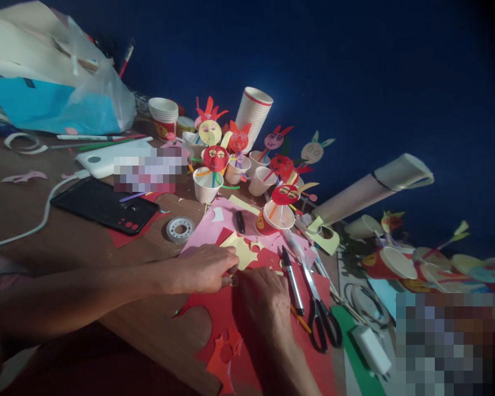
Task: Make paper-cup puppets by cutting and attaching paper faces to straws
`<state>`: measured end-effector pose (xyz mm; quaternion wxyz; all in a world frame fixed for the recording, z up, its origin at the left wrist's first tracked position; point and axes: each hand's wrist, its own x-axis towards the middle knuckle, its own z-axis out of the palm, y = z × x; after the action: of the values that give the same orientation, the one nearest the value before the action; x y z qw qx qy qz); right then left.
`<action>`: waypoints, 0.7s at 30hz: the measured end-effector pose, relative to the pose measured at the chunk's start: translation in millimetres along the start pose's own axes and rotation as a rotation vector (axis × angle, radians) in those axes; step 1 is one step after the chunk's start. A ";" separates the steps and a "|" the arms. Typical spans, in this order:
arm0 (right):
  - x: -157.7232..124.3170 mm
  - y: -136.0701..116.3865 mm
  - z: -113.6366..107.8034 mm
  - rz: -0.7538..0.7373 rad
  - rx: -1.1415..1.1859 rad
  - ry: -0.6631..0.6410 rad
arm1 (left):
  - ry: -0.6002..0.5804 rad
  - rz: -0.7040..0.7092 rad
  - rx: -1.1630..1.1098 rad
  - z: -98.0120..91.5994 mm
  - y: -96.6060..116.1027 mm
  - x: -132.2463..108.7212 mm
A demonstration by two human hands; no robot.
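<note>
On the left of the worktop (169, 322) lie a black case (86, 201), with a white device (111, 157) just beyond it, and a tape roll (172, 231) near the left forearm. The left hand (204, 269) reaches in from that side, back upward, its fingers bent and pointing right. A small yellow piece (234, 280) sits at their tips, between the two hands; whether they pinch it or only rest against it, I cannot tell. The piece is too small for its long axis to be read. It lies right of the left fingers and left of the right hand (264, 297), close to both, though the left fingertips are nearer.

Just beyond it, yellow paper (242, 250) slants away on red and pink sheets, with cups (208, 186) bearing paper faces farther back. The right hand comes in over the red sheet (317, 366), knuckles up, fingers curled under; what they hold, if anything, is hidden. Right of that hand a marker (293, 286) and then scissors (314, 300) lie roughly parallel, both running away and leftward, the scissors' handles towards the person.
</note>
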<state>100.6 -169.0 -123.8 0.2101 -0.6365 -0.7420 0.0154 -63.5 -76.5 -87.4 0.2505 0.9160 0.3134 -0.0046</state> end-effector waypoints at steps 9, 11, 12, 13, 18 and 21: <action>0.0 -2.0 -0.8 -0.009 0.094 0.001 | -0.002 -0.017 -0.032 0.7 3.0 -0.6; 0.3 -3.6 -3.2 -0.016 0.100 -0.021 | -0.003 -0.010 -0.028 -0.1 3.7 -0.7; 0.5 -4.2 -4.3 -0.019 0.103 -0.032 | -0.003 -0.009 -0.026 -0.4 4.0 -0.8; 0.6 -4.7 -5.0 -0.020 0.106 -0.039 | -0.001 -0.010 -0.026 -0.6 4.3 -1.0; 0.4 -4.5 -1.6 -0.017 0.110 -0.025 | -0.003 -0.017 -0.026 -0.8 5.4 -2.3; -0.3 -4.6 2.7 0.020 0.136 -0.003 | 0.012 -0.008 -0.027 -0.4 6.2 -3.6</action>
<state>95.4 -169.5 -125.0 0.2517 -0.6281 -0.7331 0.0690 -62.8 -82.6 -83.7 0.2609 0.9113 0.3184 0.0042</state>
